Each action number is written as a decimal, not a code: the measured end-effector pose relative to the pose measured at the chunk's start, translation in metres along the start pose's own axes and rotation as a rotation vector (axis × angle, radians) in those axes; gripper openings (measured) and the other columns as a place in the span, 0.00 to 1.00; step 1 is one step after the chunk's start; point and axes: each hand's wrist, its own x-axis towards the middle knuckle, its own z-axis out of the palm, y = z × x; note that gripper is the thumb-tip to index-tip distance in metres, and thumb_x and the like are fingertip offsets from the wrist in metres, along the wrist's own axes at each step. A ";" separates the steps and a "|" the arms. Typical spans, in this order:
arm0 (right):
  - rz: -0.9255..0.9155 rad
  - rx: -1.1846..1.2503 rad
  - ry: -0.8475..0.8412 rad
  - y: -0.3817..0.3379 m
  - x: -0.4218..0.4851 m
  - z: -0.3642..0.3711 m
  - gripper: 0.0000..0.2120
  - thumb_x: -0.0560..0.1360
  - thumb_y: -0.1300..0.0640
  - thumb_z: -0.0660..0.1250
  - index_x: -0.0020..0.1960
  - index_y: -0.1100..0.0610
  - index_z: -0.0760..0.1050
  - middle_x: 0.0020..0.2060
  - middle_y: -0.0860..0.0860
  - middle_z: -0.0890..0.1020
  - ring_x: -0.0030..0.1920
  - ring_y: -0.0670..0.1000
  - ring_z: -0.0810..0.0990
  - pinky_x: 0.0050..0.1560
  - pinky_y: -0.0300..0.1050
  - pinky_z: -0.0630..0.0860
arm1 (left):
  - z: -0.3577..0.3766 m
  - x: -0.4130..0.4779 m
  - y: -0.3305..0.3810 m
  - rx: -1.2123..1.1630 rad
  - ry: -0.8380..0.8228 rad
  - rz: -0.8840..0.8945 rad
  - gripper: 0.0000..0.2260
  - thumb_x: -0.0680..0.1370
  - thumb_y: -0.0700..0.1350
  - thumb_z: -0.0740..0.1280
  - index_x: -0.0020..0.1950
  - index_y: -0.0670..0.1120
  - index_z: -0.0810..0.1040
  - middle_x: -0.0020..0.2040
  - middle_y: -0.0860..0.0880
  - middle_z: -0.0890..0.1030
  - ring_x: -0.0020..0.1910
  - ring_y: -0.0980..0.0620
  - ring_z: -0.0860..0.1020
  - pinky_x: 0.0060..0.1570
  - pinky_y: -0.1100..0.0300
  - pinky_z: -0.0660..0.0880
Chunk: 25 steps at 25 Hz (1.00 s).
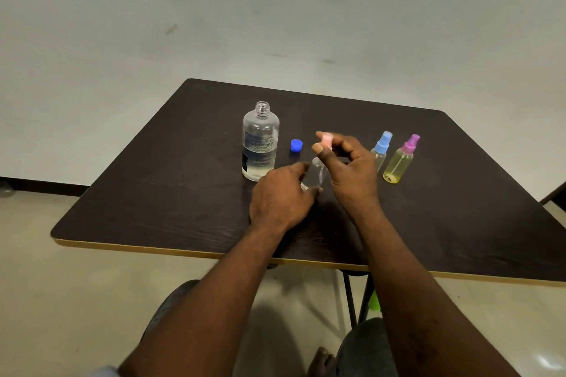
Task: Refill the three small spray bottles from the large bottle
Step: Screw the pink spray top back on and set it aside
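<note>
The large clear bottle (260, 144) stands uncapped on the dark table (183, 193), with a little liquid at its bottom. Its blue cap (296, 145) lies just to its right. My left hand (280, 197) grips the body of a small clear spray bottle (317, 174). My right hand (349, 167) pinches that bottle's pink spray top (326, 140) just above the bottle's neck. Farther right stand a clear spray bottle with a blue top (381, 150) and a yellow spray bottle with a purple top (399, 162), both closed.
The table's near edge (214, 252) has a tan rim. Below it are my knees, a bare foot (320, 361) and the table's black legs (350, 300). A pale wall rises behind the table.
</note>
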 end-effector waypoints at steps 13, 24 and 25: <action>0.084 0.167 0.104 0.012 -0.021 0.011 0.19 0.71 0.47 0.80 0.57 0.55 0.81 0.48 0.42 0.86 0.49 0.41 0.83 0.47 0.36 0.80 | 0.003 0.000 0.002 0.032 0.025 -0.001 0.20 0.70 0.66 0.76 0.48 0.57 0.72 0.43 0.58 0.79 0.41 0.55 0.78 0.39 0.56 0.76; 0.154 0.377 0.012 0.021 -0.021 0.007 0.15 0.76 0.55 0.74 0.61 0.52 0.79 0.59 0.55 0.84 0.61 0.56 0.82 0.60 0.54 0.82 | 0.003 0.000 0.001 0.057 0.017 0.027 0.22 0.71 0.68 0.74 0.58 0.58 0.78 0.48 0.56 0.79 0.45 0.53 0.80 0.41 0.52 0.78; 0.164 0.430 -0.023 0.020 -0.021 0.007 0.15 0.78 0.55 0.71 0.65 0.52 0.79 0.60 0.53 0.84 0.61 0.53 0.83 0.58 0.50 0.82 | 0.003 0.000 0.001 0.057 0.014 0.023 0.22 0.70 0.68 0.74 0.57 0.58 0.78 0.47 0.56 0.78 0.45 0.52 0.79 0.42 0.51 0.79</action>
